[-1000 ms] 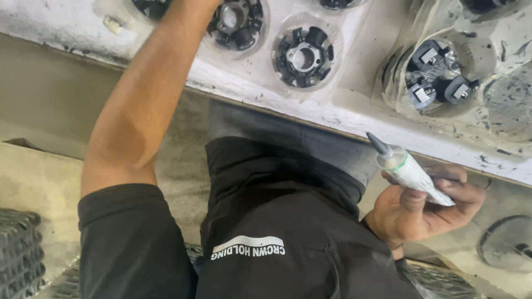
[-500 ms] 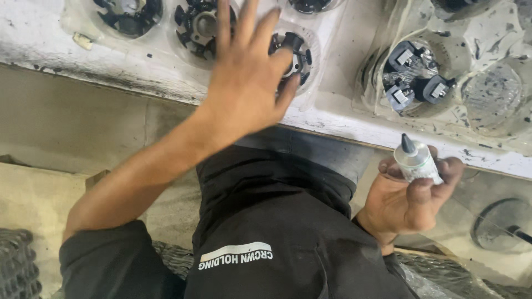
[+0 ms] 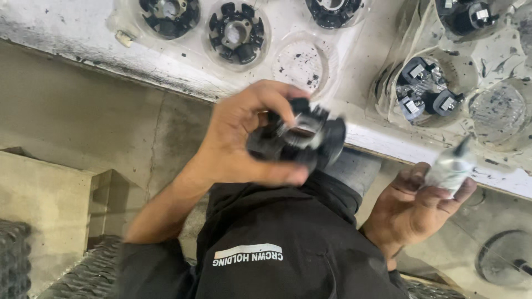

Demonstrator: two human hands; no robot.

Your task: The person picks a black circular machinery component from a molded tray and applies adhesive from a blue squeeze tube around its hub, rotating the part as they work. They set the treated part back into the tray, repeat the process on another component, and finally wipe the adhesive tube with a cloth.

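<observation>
One black round part (image 3: 299, 138) with chunky lobes around a shiny metal centre is sitting in the left hand (image 3: 244, 138); it's being held just off the near edge of the bench, above the person's dark top (image 3: 288, 249); fingers are curling over the top and the thumb is pressing underneath, so probably a grip for turning it face-up; it's blurry, so finer detail is a no-go. The right hand (image 3: 413, 207) is wrapping narrow around a small pale tube (image 3: 450, 169) with a dark pointed nozzle, tip aiming up and away from the part, likely kept ready. Behind, a clear moulded plastic tray (image 3: 354, 50) is lying on the grubby white bench (image 3: 66, 33); one round pocket (image 3: 302, 63) is sitting empty and speckled with black grit, while neighbours are holding matching black parts (image 3: 235, 36).
</observation>
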